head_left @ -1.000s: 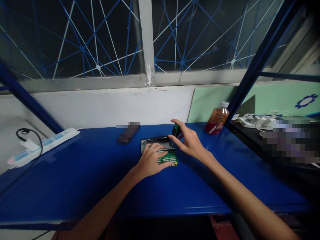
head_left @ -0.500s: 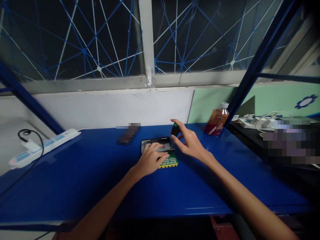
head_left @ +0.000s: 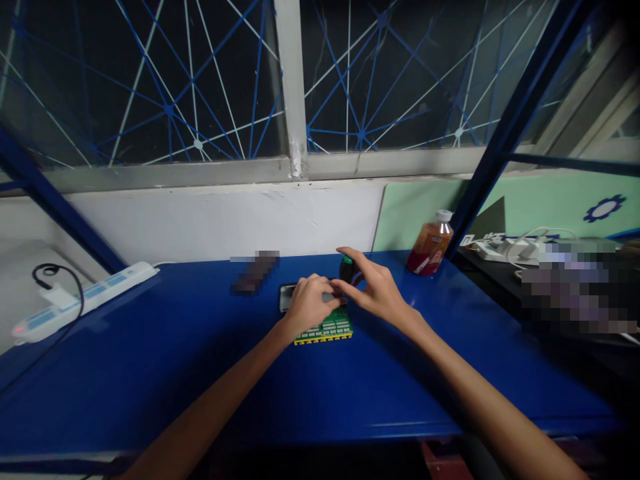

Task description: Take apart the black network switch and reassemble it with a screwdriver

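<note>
My left hand lies over a green circuit board with a yellow front edge. Its thumb and fingers are drawn together at the board's back right, and what is between them is hidden. Behind the board, a shallow dark-rimmed grey case is partly covered by this hand. My right hand holds a screwdriver upright by its dark handle with a green top. The screwdriver's shaft and tip are concealed behind the fingers, close to my left fingertips.
A white power strip with a black cable lies at the left of the blue table. A blurred dark object is at the back. A drink bottle stands back right, near chargers and cables.
My left fingers have come together and moved toward the screwdriver, uncovering more of the board's front. My right hand has lowered slightly with the screwdriver. The view has shifted a little.
</note>
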Motion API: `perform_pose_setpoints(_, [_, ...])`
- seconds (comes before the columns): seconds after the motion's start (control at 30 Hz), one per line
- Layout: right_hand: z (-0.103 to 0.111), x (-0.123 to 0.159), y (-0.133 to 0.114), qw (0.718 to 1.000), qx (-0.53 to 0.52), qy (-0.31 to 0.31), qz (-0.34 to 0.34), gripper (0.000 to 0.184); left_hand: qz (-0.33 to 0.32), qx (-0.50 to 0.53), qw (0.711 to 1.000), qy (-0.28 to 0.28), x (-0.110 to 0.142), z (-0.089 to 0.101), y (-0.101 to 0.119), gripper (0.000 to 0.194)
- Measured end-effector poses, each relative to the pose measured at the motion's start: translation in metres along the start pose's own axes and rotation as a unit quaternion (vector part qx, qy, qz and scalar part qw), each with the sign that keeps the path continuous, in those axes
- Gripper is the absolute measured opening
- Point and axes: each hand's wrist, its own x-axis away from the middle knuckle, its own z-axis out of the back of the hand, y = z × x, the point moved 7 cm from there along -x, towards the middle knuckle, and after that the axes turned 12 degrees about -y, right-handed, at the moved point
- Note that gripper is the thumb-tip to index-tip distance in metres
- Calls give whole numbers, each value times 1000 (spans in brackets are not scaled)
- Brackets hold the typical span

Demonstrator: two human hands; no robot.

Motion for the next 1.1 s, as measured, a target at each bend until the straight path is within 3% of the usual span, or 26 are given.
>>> perform_pose_setpoints(0.37, [-2,0,-2,997,-61,-42,8,62,-37,43,998,-3,2,-4,3,18])
perform_pose_setpoints(0.7, [-1,0,5,999,-30,-11,-24,60,-28,43,998,30,2,-6,-2,11])
perform_pose_setpoints(1.1, [-2,1,-3,997,-64,-34,16,58,-61,78,995,9,4,-9,3,9])
